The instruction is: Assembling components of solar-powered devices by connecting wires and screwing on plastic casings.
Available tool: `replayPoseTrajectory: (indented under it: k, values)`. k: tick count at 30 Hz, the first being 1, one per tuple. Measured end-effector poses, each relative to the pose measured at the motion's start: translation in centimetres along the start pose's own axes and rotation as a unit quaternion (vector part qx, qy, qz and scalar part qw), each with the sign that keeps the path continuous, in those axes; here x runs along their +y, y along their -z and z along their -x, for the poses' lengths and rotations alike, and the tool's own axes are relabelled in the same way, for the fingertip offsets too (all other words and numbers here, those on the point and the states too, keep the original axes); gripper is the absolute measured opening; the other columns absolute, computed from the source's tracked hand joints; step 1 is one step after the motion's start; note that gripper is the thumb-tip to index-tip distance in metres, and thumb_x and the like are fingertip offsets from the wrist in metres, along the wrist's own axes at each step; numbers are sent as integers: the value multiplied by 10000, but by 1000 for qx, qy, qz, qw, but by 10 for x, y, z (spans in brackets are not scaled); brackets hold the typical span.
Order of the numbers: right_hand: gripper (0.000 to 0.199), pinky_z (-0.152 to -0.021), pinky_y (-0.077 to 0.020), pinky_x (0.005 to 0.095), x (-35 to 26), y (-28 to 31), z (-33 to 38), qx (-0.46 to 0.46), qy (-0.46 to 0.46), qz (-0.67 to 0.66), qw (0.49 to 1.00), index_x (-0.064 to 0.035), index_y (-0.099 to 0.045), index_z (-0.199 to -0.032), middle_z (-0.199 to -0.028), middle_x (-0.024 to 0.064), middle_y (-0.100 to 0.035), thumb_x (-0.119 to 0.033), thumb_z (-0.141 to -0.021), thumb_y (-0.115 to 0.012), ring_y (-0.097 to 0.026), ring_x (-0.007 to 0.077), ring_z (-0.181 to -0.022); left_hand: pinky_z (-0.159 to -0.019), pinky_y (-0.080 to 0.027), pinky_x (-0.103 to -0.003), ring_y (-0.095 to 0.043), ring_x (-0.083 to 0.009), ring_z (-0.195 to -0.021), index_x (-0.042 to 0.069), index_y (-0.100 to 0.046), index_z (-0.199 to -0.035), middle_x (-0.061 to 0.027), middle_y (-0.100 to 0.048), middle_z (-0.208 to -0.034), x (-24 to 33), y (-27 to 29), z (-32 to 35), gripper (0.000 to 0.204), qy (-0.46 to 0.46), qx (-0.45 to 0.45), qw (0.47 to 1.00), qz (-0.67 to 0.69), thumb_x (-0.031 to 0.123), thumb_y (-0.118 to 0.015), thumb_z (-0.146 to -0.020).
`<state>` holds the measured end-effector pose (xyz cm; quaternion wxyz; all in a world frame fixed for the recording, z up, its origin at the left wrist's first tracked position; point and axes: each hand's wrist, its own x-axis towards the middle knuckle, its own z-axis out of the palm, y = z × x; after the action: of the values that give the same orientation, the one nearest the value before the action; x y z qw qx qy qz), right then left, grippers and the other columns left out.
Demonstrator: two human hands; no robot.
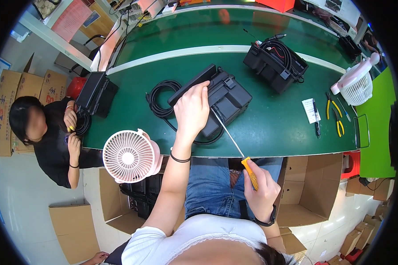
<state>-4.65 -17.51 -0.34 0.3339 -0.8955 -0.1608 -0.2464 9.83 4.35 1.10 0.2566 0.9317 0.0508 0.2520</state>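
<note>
- The left hand (193, 108) covered part of the black case's lid (191, 86).
- Whether the screwdriver's (248, 168) tip met a screw was too small to tell.
- The co-worker's face (31, 121) was blurred.
- Marks on the paper slip (310, 110) were illegibly small.
- The lower edge cut off another person's hand (101, 257).

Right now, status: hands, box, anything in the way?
Left hand on black box. Right hand gripping yellow-handled screwdriver, aimed at box. Box on green table. Coiled black cable close by.

A black box (232, 95) is resting on a green table (274, 128), a panel (196, 81) tilting up at its left. A yellow-handled screwdriver (246, 164) is slanting up toward the box, tip foremost.
</note>
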Motion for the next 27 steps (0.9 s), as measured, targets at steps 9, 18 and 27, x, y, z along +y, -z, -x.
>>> replayPoseTrajectory:
  k: [9,18,27]
  values:
    - [296,-519,-456,272,1,10,-1,-23,37,122,992,-186,-764,-1057,-899,42,-676,-118,-770,-793,-627,156,-637,-814,-552,-417,-693,-335,-960,156,-713,-1146,-111,-720,-1080,0,0,0,286,1,-2,1000,2,262,-483,-1012]
    - [324,-577,-455,279,-6,17,-9,-25,68,112,991,-215,-771,-1059,-995,2,-688,-123,-748,-781,-546,151,-653,-778,-569,-416,-705,-319,-882,98,-712,-1086,-113,-725,-1022,-3,-3,0,237,-43,30,999,0,189,-515,-993]
    - [321,-619,-484,293,-3,9,-10,-71,66,76,992,-202,-772,-985,-1082,8,-709,-68,-693,-774,-526,177,-689,-790,-562,-411,-704,-316,-888,82,-710,-1087,-120,-726,-1027,-4,-4,1,230,-56,39,998,4,181,-529,-985]
